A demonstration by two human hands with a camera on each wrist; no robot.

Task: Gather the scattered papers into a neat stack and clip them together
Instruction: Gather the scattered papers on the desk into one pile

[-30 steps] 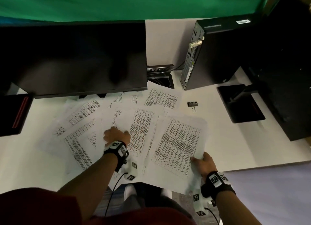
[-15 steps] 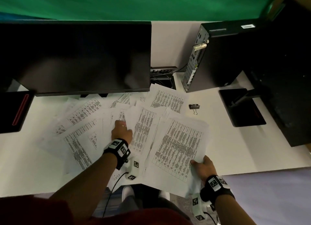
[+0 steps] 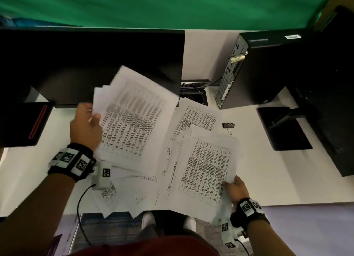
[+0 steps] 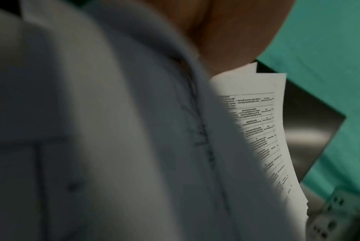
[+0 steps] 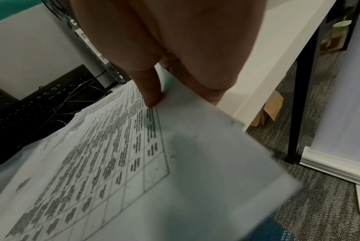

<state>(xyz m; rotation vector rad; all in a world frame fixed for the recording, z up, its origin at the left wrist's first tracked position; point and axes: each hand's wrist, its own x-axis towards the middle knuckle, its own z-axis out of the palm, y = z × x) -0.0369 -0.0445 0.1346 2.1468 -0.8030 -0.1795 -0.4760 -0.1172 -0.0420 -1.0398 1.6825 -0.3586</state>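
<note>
White printed sheets cover the white desk [image 3: 268,179]. My left hand [image 3: 86,125] grips a bundle of several sheets [image 3: 134,117] by its left edge and holds it raised off the desk in front of the monitor; the same bundle [image 4: 257,130] fills the left wrist view. My right hand [image 3: 234,187] pinches the near right corner of another pile of sheets [image 3: 206,169], thumb on top [image 5: 152,91], with that corner jutting past the desk's front edge. More loose sheets [image 3: 195,117] lie between and under the two piles. A black binder clip [image 3: 228,125] lies on the desk right of the papers.
A large black monitor [image 3: 86,64] stands behind the papers and a black computer tower [image 3: 258,70] at the back right. A second monitor's base [image 3: 283,127] sits at the right. A cable slot [image 3: 193,91] opens between monitor and tower. Grey carpet [image 5: 319,195] lies below.
My left hand has gathered the sheets from the left part of the desk and lifted them as a bundle. My right hand keeps its hold on the right pile's corner.
</note>
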